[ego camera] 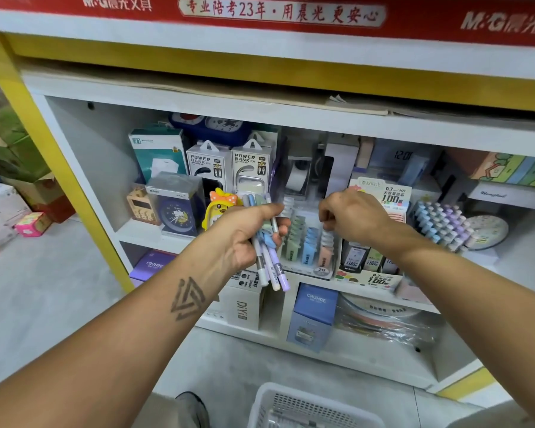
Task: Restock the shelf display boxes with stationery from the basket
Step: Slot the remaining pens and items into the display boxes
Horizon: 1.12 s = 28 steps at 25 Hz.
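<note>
My left hand (247, 233) is shut on a bundle of pastel pens (271, 267), purple, white and blue, held upright in front of the middle shelf. My right hand (352, 216) hovers over a clear display box (309, 245) of green, blue and peach items; its fingers are curled, and I cannot tell if they pinch anything. A white plastic basket (291, 406) stands on the floor at the bottom edge, below my arms.
A lead refill box (380, 199) and a tray of pastel pens (442, 223) sit right of my right hand. Power bank packs (229, 168), clocks and a yellow duck toy (220, 205) crowd the left. Cartons lie on the floor at far left.
</note>
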### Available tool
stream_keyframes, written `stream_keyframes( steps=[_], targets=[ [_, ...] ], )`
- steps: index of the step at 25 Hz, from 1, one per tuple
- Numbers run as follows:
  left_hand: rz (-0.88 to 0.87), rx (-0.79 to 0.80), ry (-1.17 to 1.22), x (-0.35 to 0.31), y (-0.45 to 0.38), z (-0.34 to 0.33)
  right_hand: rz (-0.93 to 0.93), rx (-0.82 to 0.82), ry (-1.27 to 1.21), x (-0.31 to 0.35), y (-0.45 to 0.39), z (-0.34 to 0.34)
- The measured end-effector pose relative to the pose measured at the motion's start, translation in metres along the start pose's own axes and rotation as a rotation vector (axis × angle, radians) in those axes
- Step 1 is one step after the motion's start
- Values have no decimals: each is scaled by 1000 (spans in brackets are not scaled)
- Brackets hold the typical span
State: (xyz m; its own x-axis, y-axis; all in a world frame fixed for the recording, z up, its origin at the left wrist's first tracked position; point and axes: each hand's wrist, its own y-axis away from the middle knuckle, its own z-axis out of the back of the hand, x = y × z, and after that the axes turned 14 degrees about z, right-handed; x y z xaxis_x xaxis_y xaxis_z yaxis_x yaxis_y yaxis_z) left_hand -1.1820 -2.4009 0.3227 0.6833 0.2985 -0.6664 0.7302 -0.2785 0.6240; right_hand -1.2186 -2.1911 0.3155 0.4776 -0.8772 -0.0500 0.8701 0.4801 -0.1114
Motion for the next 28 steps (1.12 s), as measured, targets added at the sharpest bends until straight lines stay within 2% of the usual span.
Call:
stream_keyframes(
  steps=[4, 6, 7, 9, 11, 13, 15, 18, 21, 23, 26, 28],
  targets=[
    [-3, 66, -7, 2, 5, -7, 8, 70, 87, 3, -2, -2],
    [14, 119, -5, 3, 8, -12, 16, 24, 30, 4, -2, 6],
    [25, 146, 0, 4, 10, -15, -12, -59, -96, 5, 0, 12],
    [45, 196, 3, 5, 13, -22, -123, -227, -573, 10, 11, 27],
    [57, 253, -26, 9, 16, -32, -171, -250, -1113, 15, 27, 40],
    [69, 308, -57, 15, 20, -45, -184, -229, -1380, 14, 42, 44],
    [81, 351, -64, 20, 21, -57, -208, -293, -1510, 8, 54, 43],
    [95, 363, -29, 23, 20, -70, -276, -445, -1619, -6, 62, 43],
    [116, 347, -19, 24, 17, -73, -265, -503, -1630, -15, 67, 46],
    [116, 320, -34, 26, 15, -72, -257, -472, -1639, -17, 70, 47],
    [-47, 140, -125, 27, 8, -69, -262, -368, -1640, -15, 70, 50],
    [-132, 57, -129, 27, 3, -67, -242, -359, -1457, -13, 67, 53]
  ],
)
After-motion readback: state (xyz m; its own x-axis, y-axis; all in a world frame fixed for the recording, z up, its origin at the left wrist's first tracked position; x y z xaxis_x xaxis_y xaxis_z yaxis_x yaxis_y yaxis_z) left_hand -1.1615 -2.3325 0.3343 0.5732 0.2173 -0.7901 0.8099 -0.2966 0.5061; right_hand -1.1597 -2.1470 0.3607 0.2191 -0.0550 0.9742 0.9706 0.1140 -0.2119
